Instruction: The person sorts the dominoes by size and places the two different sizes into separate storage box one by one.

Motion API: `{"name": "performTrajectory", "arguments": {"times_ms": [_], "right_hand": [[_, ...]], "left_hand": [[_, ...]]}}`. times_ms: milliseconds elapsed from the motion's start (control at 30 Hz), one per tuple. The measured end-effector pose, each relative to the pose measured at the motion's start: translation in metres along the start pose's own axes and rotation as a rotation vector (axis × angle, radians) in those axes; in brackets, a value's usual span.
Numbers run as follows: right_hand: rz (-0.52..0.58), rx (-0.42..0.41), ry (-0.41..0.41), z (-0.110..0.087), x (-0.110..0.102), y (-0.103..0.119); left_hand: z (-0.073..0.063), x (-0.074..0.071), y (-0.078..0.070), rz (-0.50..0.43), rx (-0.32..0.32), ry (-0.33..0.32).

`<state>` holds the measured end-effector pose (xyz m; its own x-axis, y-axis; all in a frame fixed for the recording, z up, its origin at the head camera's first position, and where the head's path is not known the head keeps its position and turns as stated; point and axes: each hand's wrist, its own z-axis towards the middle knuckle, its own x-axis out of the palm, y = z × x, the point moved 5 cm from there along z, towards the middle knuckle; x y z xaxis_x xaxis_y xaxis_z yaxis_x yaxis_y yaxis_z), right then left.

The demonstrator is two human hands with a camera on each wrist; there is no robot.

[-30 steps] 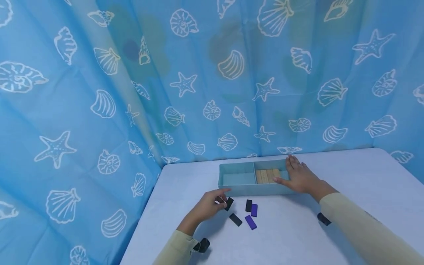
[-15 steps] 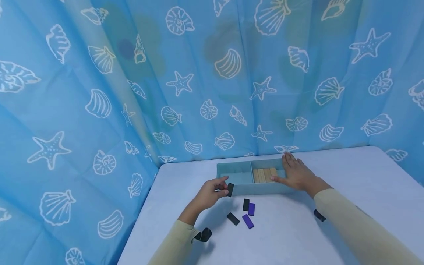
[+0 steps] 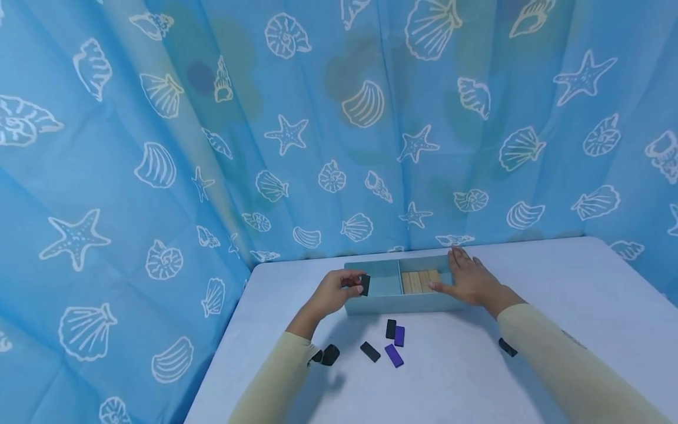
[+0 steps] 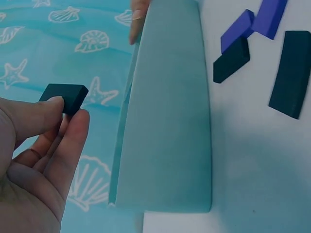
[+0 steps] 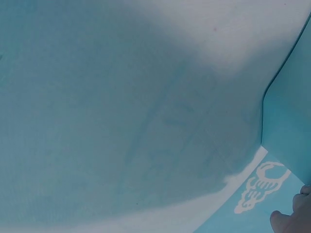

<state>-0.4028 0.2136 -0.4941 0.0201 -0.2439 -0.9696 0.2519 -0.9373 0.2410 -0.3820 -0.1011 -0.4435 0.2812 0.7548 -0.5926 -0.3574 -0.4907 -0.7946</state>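
Observation:
My left hand (image 3: pixel 332 291) pinches a black rectangular block (image 3: pixel 365 285) between thumb and fingers, over the left end of a teal two-compartment box (image 3: pixel 413 304). In the left wrist view the black block (image 4: pixel 65 96) stands out from the fingertips, beside the box wall (image 4: pixel 165 116). With fingers extended, my right hand (image 3: pixel 471 281) rests across the right end of the box. Several pale wooden blocks (image 3: pixel 420 281) lie side by side in the right compartment. Only a few fingertips of the right hand (image 5: pixel 294 218) show in the right wrist view.
In front of the box, two black blocks (image 3: pixel 370 351) and two purple blocks (image 3: pixel 394 355) lie on the white table (image 3: pixel 445 377). A blue curtain with white shells (image 3: pixel 318 118) hangs behind the table and along its left side.
My left hand has lifted the black block from the table, up and forward to above the box's left compartment. My right hand keeps its place on the box. The view has shifted slightly.

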Motion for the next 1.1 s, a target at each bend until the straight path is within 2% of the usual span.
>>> {"name": "performTrajectory", "arguments": {"times_ms": [133,367,533,833,1100], "right_hand": [[0.003,0.005,-0.001,-0.003,-0.001,0.003],[0.006,0.003,0.001,-0.001,-0.002,0.004],[0.011,0.019,-0.001,-0.001,0.001,0.002],[0.005,0.017,-0.018,-0.002,0.006,-0.002],[-0.01,0.016,-0.037,-0.001,0.005,-0.001]], "left_hand": [[0.011,0.0,0.002,-0.048,-0.036,0.008],[0.028,0.0,0.008,-0.08,-0.088,-0.005],[0.041,0.008,0.012,-0.099,-0.119,0.018],[0.057,0.021,0.006,-0.103,-0.126,0.06],[0.067,0.032,0.013,-0.157,-0.194,0.048]]}}
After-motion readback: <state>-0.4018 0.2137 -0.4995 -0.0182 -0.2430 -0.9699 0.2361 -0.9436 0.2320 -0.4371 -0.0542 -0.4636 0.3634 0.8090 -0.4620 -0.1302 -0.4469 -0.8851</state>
